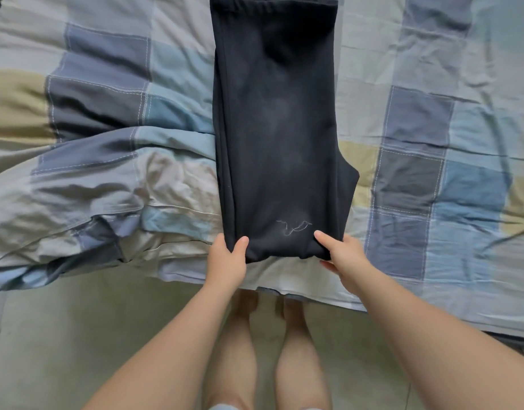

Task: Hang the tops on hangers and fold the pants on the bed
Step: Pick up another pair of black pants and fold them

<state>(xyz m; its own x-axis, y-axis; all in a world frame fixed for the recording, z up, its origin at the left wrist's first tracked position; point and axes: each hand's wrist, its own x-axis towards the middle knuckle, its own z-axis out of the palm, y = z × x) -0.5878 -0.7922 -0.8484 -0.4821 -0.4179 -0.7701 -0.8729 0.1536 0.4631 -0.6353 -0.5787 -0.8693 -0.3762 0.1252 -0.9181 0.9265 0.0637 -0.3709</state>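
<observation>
Looked from the head, straight down and a bit forward. Sat close above the bed (417, 119) edge. Took in feet (246, 318) and floor (62, 335) too.

Checked quilt (432, 128), pale green floor (62, 335).

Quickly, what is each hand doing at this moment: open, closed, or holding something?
Left hand: pinches the near left corner of the black pants.
Right hand: pinches the near right corner of the pants.

Left hand (226, 258), right hand (345, 255) pinch pants (278, 128) (fingers seemingly underneath).
</observation>
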